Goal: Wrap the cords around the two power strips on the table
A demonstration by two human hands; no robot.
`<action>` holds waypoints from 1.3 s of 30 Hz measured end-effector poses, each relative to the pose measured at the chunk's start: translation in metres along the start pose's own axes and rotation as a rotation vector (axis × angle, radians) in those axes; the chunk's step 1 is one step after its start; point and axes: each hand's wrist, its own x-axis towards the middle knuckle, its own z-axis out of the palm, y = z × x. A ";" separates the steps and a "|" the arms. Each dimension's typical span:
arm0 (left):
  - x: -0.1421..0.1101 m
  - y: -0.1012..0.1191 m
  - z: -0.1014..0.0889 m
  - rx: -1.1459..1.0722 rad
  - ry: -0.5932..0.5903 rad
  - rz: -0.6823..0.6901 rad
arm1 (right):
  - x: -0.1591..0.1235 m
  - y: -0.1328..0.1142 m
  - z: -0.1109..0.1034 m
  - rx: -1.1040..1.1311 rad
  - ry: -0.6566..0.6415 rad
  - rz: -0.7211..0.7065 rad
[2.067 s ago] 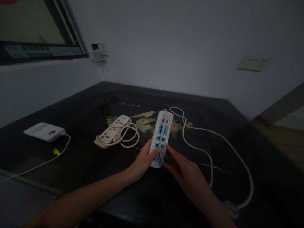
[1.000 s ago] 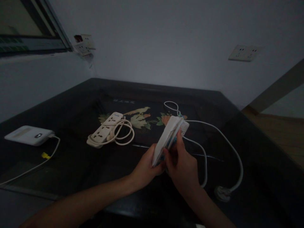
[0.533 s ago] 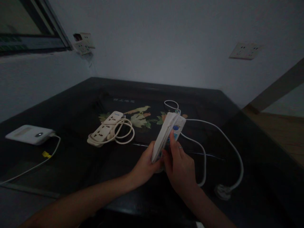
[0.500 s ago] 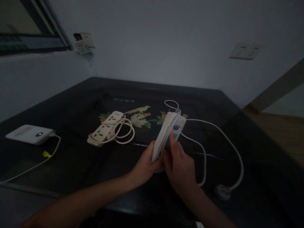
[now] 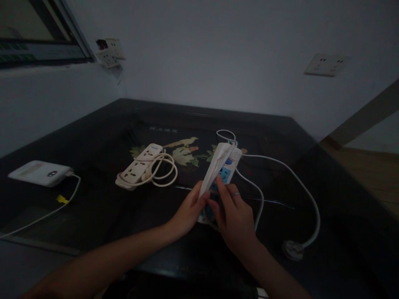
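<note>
Left hand (image 5: pixel 188 209) clamped on the blue-socketed power strip's (image 5: pixel 215 164) near end over the black table (image 5: pixel 102 141), right hand (image 5: pixel 235 216) fingering its face, grip unclear; snagged white cord (image 5: pixel 318 220) could twist it loose.

A person is wearing a slim, pale ring (image 5: pixel 235 194) on a finger of the right hand (image 5: pixel 237 218), the band apparently silvery though dim light is blurring its detail, while both slender forearms (image 5: pixel 121 256) are showing bare from the wrists to the lower edge of view.
</note>
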 end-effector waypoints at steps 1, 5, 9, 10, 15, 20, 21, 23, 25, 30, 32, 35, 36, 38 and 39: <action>0.000 -0.001 -0.001 -0.044 0.002 -0.026 | 0.000 0.000 0.000 0.031 0.000 0.011; -0.001 0.000 -0.002 -0.218 0.027 -0.154 | -0.004 -0.001 0.003 0.110 -0.030 0.055; 0.000 0.005 -0.001 -0.292 0.072 -0.195 | -0.006 -0.004 0.009 0.079 -0.131 0.091; 0.000 0.006 -0.001 -0.295 0.078 -0.200 | -0.006 -0.005 0.010 0.072 -0.160 0.104; 0.001 0.004 -0.002 -0.254 0.106 -0.203 | -0.006 -0.008 0.011 0.116 -0.234 0.174; 0.001 0.000 -0.001 -0.216 0.165 -0.200 | -0.010 -0.010 0.009 0.092 -0.199 0.087; 0.001 0.000 -0.001 -0.214 0.169 -0.199 | -0.011 -0.010 0.008 0.081 -0.188 0.059; 0.001 -0.001 0.000 -0.228 0.175 -0.201 | -0.012 -0.010 0.008 0.059 -0.175 0.008; 0.001 0.000 0.001 -0.258 0.173 -0.207 | -0.012 -0.011 0.008 0.033 -0.169 -0.033; 0.000 0.003 0.000 -0.307 0.143 -0.220 | -0.012 -0.012 0.008 0.004 -0.155 -0.108; 0.000 0.002 -0.001 -0.322 0.133 -0.235 | -0.013 -0.012 0.008 0.012 -0.149 -0.127; 0.001 0.001 -0.003 -0.355 0.134 -0.276 | -0.014 -0.012 0.008 0.033 -0.134 -0.142; 0.002 0.001 -0.003 -0.368 0.141 -0.294 | -0.014 -0.011 0.009 0.040 -0.126 -0.143; 0.003 0.003 -0.003 -0.390 0.151 -0.334 | -0.014 -0.010 0.010 0.053 -0.115 -0.144; 0.003 0.005 -0.003 -0.396 0.154 -0.351 | -0.015 -0.010 0.011 0.058 -0.111 -0.144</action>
